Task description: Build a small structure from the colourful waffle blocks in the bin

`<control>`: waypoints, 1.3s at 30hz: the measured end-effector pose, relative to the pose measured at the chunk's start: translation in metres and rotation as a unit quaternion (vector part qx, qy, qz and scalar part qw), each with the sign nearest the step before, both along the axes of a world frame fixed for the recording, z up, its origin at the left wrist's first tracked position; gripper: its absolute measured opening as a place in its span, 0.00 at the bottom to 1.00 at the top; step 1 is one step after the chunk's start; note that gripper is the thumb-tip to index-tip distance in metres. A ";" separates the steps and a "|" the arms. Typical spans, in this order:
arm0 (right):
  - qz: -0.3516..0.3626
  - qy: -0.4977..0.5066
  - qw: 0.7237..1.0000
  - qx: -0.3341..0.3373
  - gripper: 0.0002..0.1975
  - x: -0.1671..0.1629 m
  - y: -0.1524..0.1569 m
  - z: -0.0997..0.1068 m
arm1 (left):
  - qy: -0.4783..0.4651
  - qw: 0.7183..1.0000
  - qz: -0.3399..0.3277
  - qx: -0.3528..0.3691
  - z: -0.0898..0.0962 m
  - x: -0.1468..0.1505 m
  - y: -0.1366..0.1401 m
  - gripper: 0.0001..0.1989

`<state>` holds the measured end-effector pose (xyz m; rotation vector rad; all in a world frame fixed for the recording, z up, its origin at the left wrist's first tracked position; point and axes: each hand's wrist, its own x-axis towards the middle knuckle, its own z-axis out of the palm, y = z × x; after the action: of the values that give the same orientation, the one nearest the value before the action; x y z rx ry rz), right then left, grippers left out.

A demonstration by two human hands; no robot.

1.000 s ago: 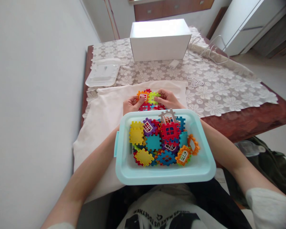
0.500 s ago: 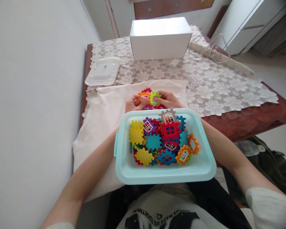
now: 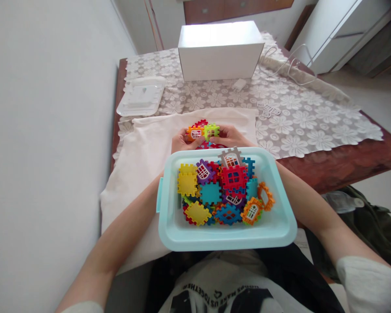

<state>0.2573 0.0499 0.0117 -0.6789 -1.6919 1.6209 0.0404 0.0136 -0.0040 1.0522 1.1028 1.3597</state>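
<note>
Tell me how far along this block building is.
Early, by the look of it. A few interlocking blocks are already joined into a small cluster on the cream cloth. The left hand and right hand hold that cluster from either side. Most pieces, a heap of loose blocks, are unused in the light blue tub.
</note>
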 end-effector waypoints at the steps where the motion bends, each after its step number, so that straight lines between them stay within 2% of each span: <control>1: 0.002 0.001 1.000 0.002 0.24 0.000 0.000 0.000 | 0.001 1.000 0.001 0.003 0.000 0.000 0.000 0.33; 8: 0.010 0.012 1.000 0.003 0.19 -0.001 -0.001 -0.004 | 0.018 1.000 0.014 0.021 0.001 0.003 0.000 0.29; 12: 0.001 -0.032 0.999 0.033 0.15 -0.002 0.007 -0.013 | 0.034 0.999 0.008 0.029 0.001 0.001 0.000 0.27; 16: -0.005 -0.043 0.998 0.040 0.18 -0.004 0.010 -0.016 | 0.038 0.999 0.001 0.034 0.004 0.000 -0.001 0.28; 21: 0.021 -0.028 0.999 0.039 0.18 -0.003 0.006 -0.014 | 0.048 0.998 0.007 0.032 0.008 0.002 -0.003 0.31; 27: 0.031 -0.027 0.998 0.038 0.25 -0.001 0.004 -0.008 | 0.059 0.997 0.024 0.035 0.007 0.001 -0.004 0.29; 31: -0.017 -0.064 0.993 0.097 0.24 -0.003 0.008 -0.009 | 0.068 0.995 0.050 0.049 0.009 0.001 -0.005 0.25; 34: -0.071 -0.067 0.988 0.118 0.23 -0.002 0.012 -0.011 | 0.054 0.994 0.073 0.055 0.011 0.000 -0.004 0.24; 39: -0.208 -0.110 0.954 0.186 0.28 0.008 0.024 -0.012 | 0.034 0.995 0.079 0.040 0.008 -0.003 0.001 0.32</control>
<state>0.2655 0.0739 -0.0001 -0.9701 -1.7950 0.9313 0.0377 0.0151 0.0045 1.0948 1.2115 1.5136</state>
